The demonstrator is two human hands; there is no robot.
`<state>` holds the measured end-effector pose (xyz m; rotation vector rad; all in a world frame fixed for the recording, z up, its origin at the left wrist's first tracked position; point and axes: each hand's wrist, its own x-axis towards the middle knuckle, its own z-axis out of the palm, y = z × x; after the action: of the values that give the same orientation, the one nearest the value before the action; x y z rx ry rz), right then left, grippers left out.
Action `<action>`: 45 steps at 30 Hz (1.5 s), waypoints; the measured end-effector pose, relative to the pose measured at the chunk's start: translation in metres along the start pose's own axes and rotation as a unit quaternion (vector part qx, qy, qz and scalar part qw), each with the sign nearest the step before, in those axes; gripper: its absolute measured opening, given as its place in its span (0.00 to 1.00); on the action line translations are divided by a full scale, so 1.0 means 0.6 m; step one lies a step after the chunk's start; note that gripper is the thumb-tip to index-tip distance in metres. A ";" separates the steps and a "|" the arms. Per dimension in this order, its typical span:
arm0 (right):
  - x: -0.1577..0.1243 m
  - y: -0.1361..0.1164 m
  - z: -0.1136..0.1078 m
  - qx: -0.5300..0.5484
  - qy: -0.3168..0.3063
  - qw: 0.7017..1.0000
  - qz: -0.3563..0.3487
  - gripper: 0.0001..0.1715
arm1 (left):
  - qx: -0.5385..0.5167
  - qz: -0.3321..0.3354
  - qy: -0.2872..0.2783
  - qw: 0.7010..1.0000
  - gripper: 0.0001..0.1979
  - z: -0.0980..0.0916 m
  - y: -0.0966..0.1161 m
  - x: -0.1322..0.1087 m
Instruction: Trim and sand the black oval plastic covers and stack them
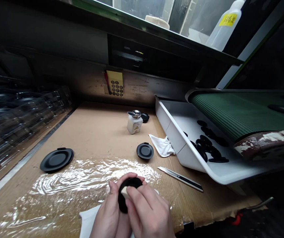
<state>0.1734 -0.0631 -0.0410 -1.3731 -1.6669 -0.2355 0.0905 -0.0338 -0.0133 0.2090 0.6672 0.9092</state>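
Observation:
My left hand (108, 211) is closed round a small black round part (129, 185), held on edge at the bottom middle of the head view. My right hand (148, 211) pinches a small pale block (124, 192) and presses it against the face of that part. Both hands hover over a white cloth (88, 219) and a sheet of clear plastic film (82, 181) on the cardboard-covered bench (99, 132). Another small black round part (145, 151) lies just beyond the hands. A larger black disc (57, 160) lies at the left.
A utility knife (180, 178) lies right of the hands. A white bottle with a metal cap (134, 122), a black cap (145, 117) and a crumpled white rag (163, 145) sit farther back. A white tray (176, 135) holds several black parts under a green conveyor belt (238, 112). Clear plastic trays (13, 119) stack at left.

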 end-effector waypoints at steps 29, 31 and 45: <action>-0.002 0.071 -0.083 -0.028 -0.021 0.999 0.017 0.14 | -0.045 -0.038 -0.012 0.998 0.23 -0.010 0.006 0.009; -0.002 0.084 -0.096 -0.056 -0.030 0.998 0.010 0.15 | -0.040 -0.030 -0.012 0.999 0.23 -0.009 0.004 0.010; -0.030 0.021 -0.019 -0.046 0.053 0.997 -0.045 0.10 | 0.086 0.044 0.007 0.995 0.16 0.000 -0.010 0.002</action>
<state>0.1887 -0.0780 -0.0530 -1.3323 -1.6480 -0.4345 0.0950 -0.0363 -0.0163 0.3882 0.7557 0.9378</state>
